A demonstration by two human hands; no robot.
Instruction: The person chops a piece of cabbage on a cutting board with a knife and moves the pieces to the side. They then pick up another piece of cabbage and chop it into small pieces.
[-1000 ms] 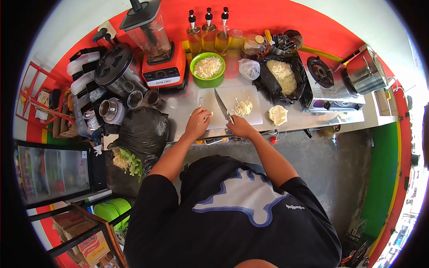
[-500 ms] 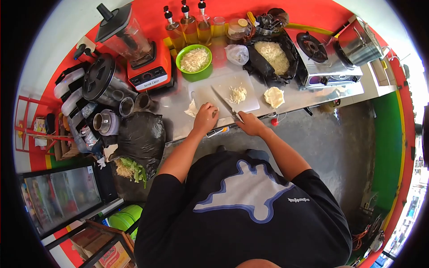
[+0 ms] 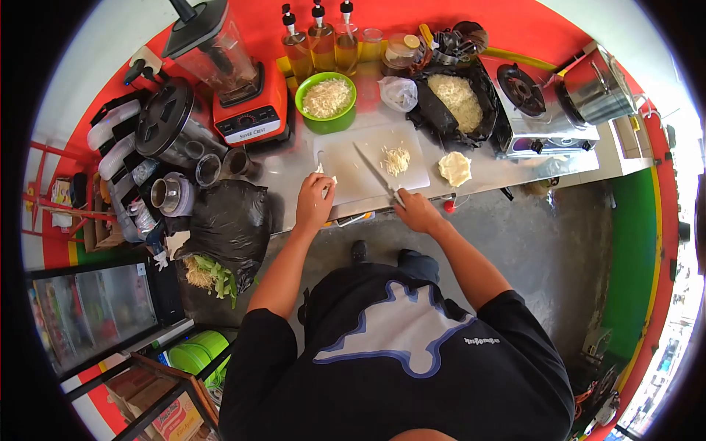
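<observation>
My right hand (image 3: 421, 213) is closed round the handle of a kitchen knife (image 3: 376, 170), whose blade lies slanted over the white cutting board (image 3: 349, 180), tip toward the back. My left hand (image 3: 315, 204) is at the board's left edge, fingers curled over a pale, thin, flat piece (image 3: 319, 170) that is mostly hidden under them. A small heap of pale shreds (image 3: 396, 161) sits on the board, right of the blade. Just beyond the board's right side lies a pale, round piece with a ruffled edge (image 3: 454, 169).
Behind the board stand a green bowl (image 3: 326, 125) of pale shreds and several pump bottles (image 3: 322, 48). A black bag (image 3: 487, 110) with more shreds lies by the gas stove (image 3: 548, 138). A red blender (image 3: 251, 121) and a stuffed black plastic bag (image 3: 229, 220) are to the left.
My left hand has moved left, from the board's front edge onto the pale flat piece. The knife stays in my right hand, nearly where it was. The camera view has shifted slightly.
</observation>
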